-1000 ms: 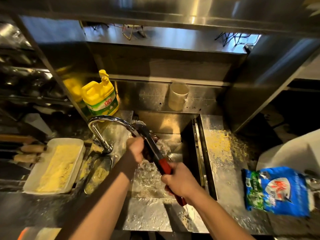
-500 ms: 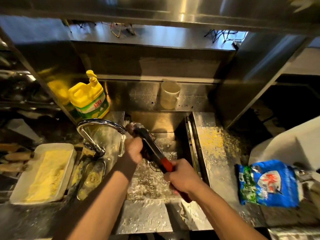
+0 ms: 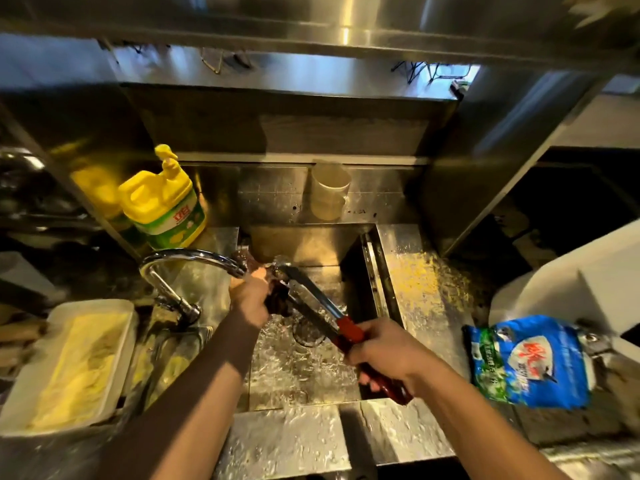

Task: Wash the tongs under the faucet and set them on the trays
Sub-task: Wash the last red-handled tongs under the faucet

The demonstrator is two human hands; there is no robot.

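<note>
Metal tongs (image 3: pixel 313 297) with red handles slant over the steel sink (image 3: pixel 304 368), their tips up under the spout of the chrome faucet (image 3: pixel 194 256). My right hand (image 3: pixel 391 351) grips the red handles at the lower end. My left hand (image 3: pixel 251 297) is at the tip end, just under the spout, curled round a dark wad pressed against the tongs' jaws; what the wad is I cannot tell. Water glistens on the sink floor.
A white tray (image 3: pixel 72 362) of yellow crumbs lies left of the faucet, a smaller metal tray (image 3: pixel 169 362) beside it. Yellow detergent jug (image 3: pixel 166 202) stands behind the faucet, a cup (image 3: pixel 329 190) at the back wall. A blue bag (image 3: pixel 523 362) lies on the crumb-strewn right counter.
The tongs' tips and my left hand have shifted closer under the spout; both hands keep their hold. The camera has drifted, so the scene sits a little lower and left.
</note>
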